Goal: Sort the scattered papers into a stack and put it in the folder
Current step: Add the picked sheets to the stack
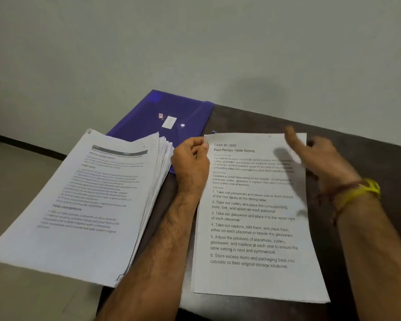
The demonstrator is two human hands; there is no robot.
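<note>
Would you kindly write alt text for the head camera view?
A person's left hand pinches the top corner of a printed sheet on a dark table, right hand hovering blurred above it. A thick paper stack overlaps a blue folder.

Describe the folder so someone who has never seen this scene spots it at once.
On the dark table, look to the far left corner by the wall. The folder lies flat there, partly under the fanned paper pile. It is the only blue thing, translucent, with a white snap button.
</note>
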